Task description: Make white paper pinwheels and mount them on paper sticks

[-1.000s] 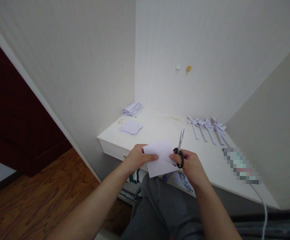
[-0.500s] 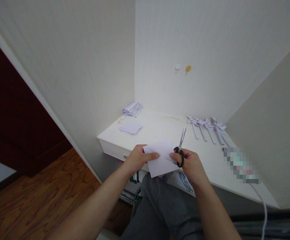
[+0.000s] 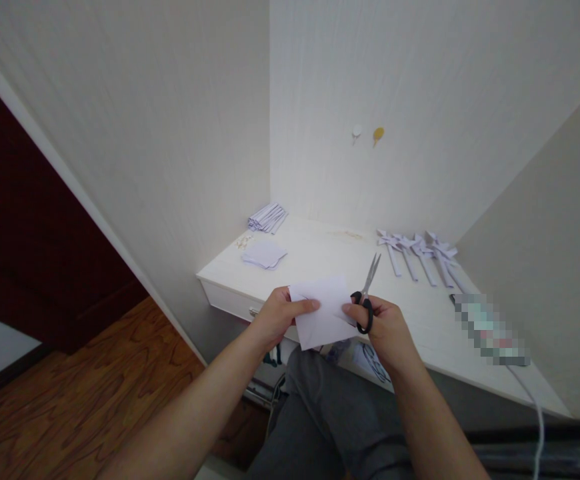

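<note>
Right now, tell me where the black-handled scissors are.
In the head view, the black-handled metal scissors are in the right hand, just right of centre, blades pointing up and away over the white desk, beside the white paper sheet that the left hand holds.

On the white tabletop (image 3: 320, 257) in the middle of the frame, a stack of small white paper squares (image 3: 265, 254) lies toward its left end. A bundle of folded paper strips (image 3: 267, 217) sits just above it, against the wall. Toward the right, a row of paper pinwheels (image 3: 420, 252) lies side by side. A white cable (image 3: 533, 407) trails off the lower right edge. Two small round hooks (image 3: 367, 135), one white and one yellow, are stuck on the wall above. Wooden floor (image 3: 70, 393) fills my lower left.
</note>
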A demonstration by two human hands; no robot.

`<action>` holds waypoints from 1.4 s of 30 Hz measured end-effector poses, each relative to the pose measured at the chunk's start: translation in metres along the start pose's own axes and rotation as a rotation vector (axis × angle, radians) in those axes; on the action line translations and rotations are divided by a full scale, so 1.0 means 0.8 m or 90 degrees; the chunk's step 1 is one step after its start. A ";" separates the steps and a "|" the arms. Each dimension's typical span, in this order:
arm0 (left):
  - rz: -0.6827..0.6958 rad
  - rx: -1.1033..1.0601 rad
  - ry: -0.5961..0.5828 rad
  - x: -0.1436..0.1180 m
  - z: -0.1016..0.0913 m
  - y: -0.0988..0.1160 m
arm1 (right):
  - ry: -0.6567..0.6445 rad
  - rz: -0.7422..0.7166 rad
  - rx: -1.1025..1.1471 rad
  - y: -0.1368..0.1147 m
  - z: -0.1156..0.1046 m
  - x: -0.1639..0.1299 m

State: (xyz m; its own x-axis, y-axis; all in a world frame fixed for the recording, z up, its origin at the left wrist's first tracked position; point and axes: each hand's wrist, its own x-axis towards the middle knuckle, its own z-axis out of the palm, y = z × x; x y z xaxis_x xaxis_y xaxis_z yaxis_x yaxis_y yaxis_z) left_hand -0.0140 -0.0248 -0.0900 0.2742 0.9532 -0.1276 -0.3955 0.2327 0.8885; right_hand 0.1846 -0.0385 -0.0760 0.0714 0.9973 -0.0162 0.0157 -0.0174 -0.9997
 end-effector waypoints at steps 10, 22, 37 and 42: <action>0.071 0.139 0.002 0.007 -0.017 0.020 | -0.004 0.003 -0.006 0.001 -0.003 0.005; -0.074 0.466 -0.236 0.012 -0.017 0.055 | -0.092 0.023 -0.075 0.004 0.001 0.000; 0.055 0.304 -0.016 0.039 -0.031 0.022 | 0.081 -0.022 -0.449 0.022 -0.051 0.049; 0.093 0.268 0.040 0.043 -0.033 0.020 | 0.148 -0.018 -0.533 0.051 -0.047 0.069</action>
State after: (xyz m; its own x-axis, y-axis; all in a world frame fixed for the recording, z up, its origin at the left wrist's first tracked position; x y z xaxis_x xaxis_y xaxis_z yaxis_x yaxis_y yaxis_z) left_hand -0.0342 0.0169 -0.0917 0.1833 0.9831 -0.0018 -0.0317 0.0077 0.9995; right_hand 0.2269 0.0130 -0.1174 0.2606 0.9599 0.1033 0.7426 -0.1310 -0.6568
